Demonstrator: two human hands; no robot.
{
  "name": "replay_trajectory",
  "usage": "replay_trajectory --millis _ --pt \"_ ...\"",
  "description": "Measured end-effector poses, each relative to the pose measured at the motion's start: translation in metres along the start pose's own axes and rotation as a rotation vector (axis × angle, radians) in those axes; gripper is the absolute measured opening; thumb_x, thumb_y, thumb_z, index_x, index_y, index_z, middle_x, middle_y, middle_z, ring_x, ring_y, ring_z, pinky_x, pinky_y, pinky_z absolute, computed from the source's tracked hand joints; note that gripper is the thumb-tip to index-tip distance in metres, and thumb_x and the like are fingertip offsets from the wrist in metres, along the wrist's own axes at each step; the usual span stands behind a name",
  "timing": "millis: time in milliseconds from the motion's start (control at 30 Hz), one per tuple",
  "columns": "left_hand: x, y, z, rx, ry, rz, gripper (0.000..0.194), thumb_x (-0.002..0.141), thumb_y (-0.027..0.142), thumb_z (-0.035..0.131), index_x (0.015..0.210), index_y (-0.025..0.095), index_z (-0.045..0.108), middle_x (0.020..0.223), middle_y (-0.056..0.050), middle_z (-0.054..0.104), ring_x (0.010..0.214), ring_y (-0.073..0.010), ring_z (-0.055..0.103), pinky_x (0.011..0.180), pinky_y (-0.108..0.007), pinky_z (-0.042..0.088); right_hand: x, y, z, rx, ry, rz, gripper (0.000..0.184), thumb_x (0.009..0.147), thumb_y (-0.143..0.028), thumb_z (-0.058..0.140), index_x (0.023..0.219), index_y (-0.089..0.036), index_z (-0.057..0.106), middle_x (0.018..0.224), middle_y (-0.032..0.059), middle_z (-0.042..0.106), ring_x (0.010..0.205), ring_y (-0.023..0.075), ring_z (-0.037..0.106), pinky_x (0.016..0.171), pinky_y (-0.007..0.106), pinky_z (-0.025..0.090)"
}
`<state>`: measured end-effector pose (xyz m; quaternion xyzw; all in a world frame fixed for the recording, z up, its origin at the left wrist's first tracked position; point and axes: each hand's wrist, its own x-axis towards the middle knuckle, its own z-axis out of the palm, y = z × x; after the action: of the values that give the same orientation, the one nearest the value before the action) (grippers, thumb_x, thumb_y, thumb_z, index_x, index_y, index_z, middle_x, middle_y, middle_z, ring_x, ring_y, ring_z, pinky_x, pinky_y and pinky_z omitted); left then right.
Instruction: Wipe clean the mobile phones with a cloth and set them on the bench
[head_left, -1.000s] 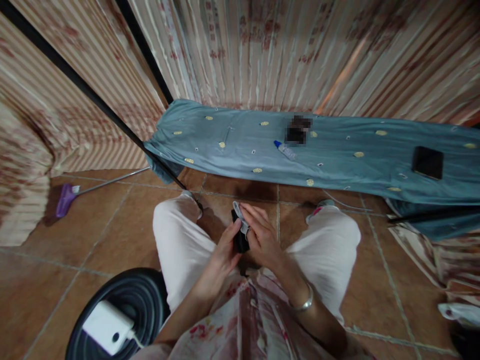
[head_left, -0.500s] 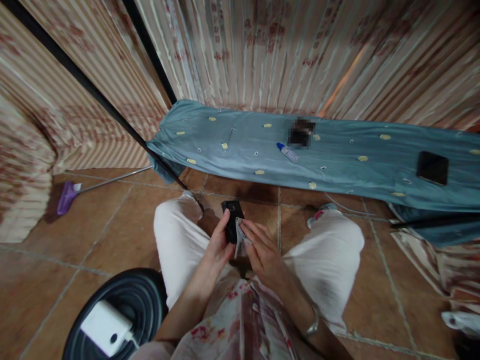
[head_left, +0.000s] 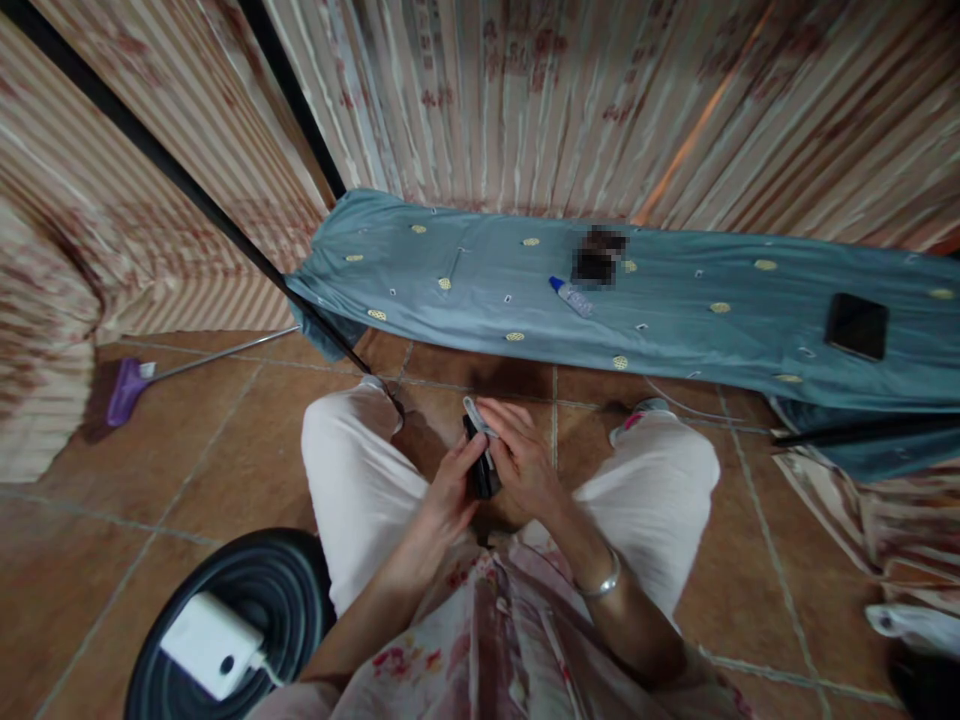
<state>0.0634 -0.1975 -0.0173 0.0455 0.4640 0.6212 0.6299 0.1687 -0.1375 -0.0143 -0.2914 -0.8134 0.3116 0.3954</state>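
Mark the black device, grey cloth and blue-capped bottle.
Black device (head_left: 484, 484), head view: exposed lower part.
Grey cloth (head_left: 474, 411), head view: upper end, clear of the fingertips.
Blue-capped bottle (head_left: 576, 299), head view: middle of its clear body.

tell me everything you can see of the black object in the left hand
The black object looks slim, flat and rectangular, perhaps a phone; its material is unclear. It is tilted nearly edge-on, so finer details are hidden. The left hand grips it off the floor, and the right hand holds a pale grey cloth against one side.
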Motion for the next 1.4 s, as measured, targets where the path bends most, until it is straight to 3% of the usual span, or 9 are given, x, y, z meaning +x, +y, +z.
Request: replay_trajectory --millis 133,267,367,533,733,833,1033,1233,1400 --pt "0.002 0.003 0.004 0.106 -0.009 0.134 0.039 0.055 0.028 0.086 0.091 0.02 0.073 0.083 0.0 0.072 0.085 -0.0139 0.063 0.08 -0.022 0.046 0.001 0.009 -0.006 0.125 -0.015 0.073 0.035 0.094 -0.018 0.044 0.123 -0.024 0.062 0.123 0.0077 0.065 0.118 0.0195 0.055 0.102 0.043 0.046" --pt "0.007 0.002 0.001 0.197 -0.002 0.183 0.049 0.051 0.017 0.085 0.098 0.021 0.073 0.092 -0.001 0.072 0.088 -0.0142 0.061 0.082 -0.023 0.044 0.004 0.014 -0.009 0.218 -0.027 0.142 0.027 0.09 -0.024 0.054 0.114 -0.025 0.067 0.119 0.0068 0.067 0.113 0.019 0.059 0.099 0.039 0.048" --pt "0.008 0.0 -0.001 0.206 0.025 0.166 0.051 0.048 0.014 0.086 0.098 0.02 0.074 0.095 -0.001 0.072 0.083 -0.0123 0.059 0.076 -0.021 0.043 0.005 0.014 -0.007 0.195 -0.004 0.17 0.026 0.088 -0.022 0.056 0.11 -0.025 0.069 0.115 0.0069 0.069 0.11 0.0194 0.06 0.097 0.038 0.049" --pt "0.002 0.0 -0.002 0.154 0.008 0.055 0.047 0.057 0.023 0.083 0.103 0.021 0.072 0.095 -0.002 0.07 0.073 -0.01 0.06 0.062 -0.018 0.043 0.004 0.014 -0.003 0.184 0.053 0.225 0.026 0.088 -0.02 0.053 0.107 -0.024 0.07 0.111 0.0056 0.07 0.107 0.0188 0.062 0.097 0.037 0.049" --pt "0.0 0.004 -0.004 0.097 -0.038 -0.002 0.04 0.057 0.025 0.085 0.094 0.018 0.072 0.065 0.004 0.062 0.05 -0.005 0.049 0.047 -0.016 0.04 -0.005 0.01 -0.006 0.008 -0.021 0.094 0.038 0.093 -0.017 0.043 0.126 -0.025 0.06 0.125 0.0062 0.064 0.118 0.0205 0.054 0.102 0.043 0.046" --pt "0.003 0.005 -0.005 0.098 -0.04 0.001 0.039 0.058 0.027 0.085 0.092 0.017 0.071 0.064 0.003 0.062 0.054 -0.0069 0.054 0.05 -0.016 0.043 -0.013 0.005 -0.011 -0.046 -0.07 0.022 0.044 0.093 -0.013 0.039 0.132 -0.025 0.055 0.132 0.0072 0.059 0.123 0.0209 0.05 0.104 0.044 0.045" --pt "0.006 0.004 -0.008 0.139 -0.01 0.045 0.044 0.054 0.026 0.087 0.094 0.018 0.071 0.08 0.0 0.068 0.061 -0.0094 0.06 0.053 -0.019 0.047 -0.021 -0.002 -0.017 -0.042 -0.079 -0.019 0.05 0.09 -0.008 0.037 0.131 -0.029 0.055 0.131 0.0054 0.058 0.119 0.0199 0.053 0.099 0.043 0.049" --pt "0.005 0.003 -0.006 0.235 -0.016 0.096 0.047 0.052 0.023 0.086 0.097 0.02 0.073 0.083 0.0 0.07 0.066 -0.0104 0.059 0.056 -0.019 0.044 -0.007 0.002 -0.014 -0.112 -0.066 0.009 0.045 0.09 -0.01 0.037 0.127 -0.025 0.059 0.131 0.0074 0.058 0.12 0.0217 0.051 0.102 0.043 0.047" --pt "0.002 0.005 -0.006 0.282 -0.051 0.154 0.043 0.047 0.011 0.085 0.088 0.019 0.074 0.083 0.0 0.071 0.078 -0.0141 0.06 0.073 -0.023 0.046 0.008 0.007 -0.021 0.045 -0.113 0.049 0.041 0.086 -0.007 0.037 0.11 -0.022 0.066 0.119 0.0068 0.066 0.114 0.0186 0.058 0.1 0.04 0.048"
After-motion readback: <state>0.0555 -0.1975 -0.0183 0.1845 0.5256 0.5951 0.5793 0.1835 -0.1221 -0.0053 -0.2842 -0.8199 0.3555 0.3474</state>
